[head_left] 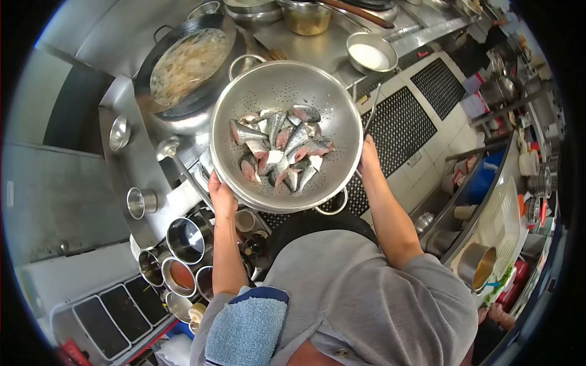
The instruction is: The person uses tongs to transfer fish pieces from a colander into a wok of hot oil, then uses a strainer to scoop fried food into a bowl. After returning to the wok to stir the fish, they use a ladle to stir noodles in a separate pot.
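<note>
A large steel colander (238, 107) is held level in front of my body. Cut pieces of silver-skinned fish (281, 146) with pink flesh are heaped inside it. My left hand (223, 196) is closed at the colander's near-left rim, and a ladle's (168, 147) long handle runs right up to it. My right hand (368, 157) is closed at the right rim, its fingers partly hidden behind the colander. A thin metal rod (373, 108) rises just beyond that hand. To the far left of the colander, a wok (143, 85) holds bubbling, pale yellowish liquid.
A pan of white contents (370, 56) stands beyond the colander. Steel pots (185, 240) with sauces cluster at lower left, near lidless dark trays (122, 311). Black rubber mats (400, 131) cover the floor at right. Another person's hand (502, 316) shows at lower right.
</note>
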Demonstrator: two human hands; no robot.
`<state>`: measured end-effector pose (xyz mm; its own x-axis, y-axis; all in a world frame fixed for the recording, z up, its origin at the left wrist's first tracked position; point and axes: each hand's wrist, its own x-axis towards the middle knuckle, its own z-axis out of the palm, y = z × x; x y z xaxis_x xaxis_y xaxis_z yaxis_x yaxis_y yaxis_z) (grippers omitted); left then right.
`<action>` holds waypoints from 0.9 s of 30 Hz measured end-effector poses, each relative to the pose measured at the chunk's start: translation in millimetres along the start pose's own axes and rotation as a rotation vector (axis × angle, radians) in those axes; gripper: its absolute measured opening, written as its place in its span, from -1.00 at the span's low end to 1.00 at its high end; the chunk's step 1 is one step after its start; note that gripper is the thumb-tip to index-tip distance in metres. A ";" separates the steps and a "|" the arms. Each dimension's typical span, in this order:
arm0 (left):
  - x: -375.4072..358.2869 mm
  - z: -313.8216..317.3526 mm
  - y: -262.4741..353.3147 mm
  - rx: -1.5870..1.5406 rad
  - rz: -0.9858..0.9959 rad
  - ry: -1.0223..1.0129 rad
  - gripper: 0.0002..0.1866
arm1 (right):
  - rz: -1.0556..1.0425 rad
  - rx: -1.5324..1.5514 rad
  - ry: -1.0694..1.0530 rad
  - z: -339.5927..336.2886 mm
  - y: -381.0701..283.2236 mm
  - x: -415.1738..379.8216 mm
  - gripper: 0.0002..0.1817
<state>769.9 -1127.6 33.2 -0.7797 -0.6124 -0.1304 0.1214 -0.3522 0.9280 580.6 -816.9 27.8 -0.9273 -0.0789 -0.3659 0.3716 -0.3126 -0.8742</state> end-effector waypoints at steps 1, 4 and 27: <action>0.0 -0.1 -0.5 0.015 -0.018 -0.036 -0.82 | -0.035 0.025 0.049 -1.0 -2.9 -11.4 -0.78; -10.0 24.9 -10.1 0.021 -0.013 -0.100 -0.73 | -0.100 0.018 0.030 -34.3 -26.4 -38.7 -0.73; -16.3 661.0 -157.1 0.032 -0.387 -1.146 -0.56 | -0.651 0.208 0.861 -447.7 -299.6 -84.5 -0.74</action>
<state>357.5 -594.4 120.2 -0.8551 0.5176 -0.0315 -0.2428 -0.3460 0.9063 568.0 -292.9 177.8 -0.5712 0.8204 -0.0251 -0.2668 -0.2145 -0.9396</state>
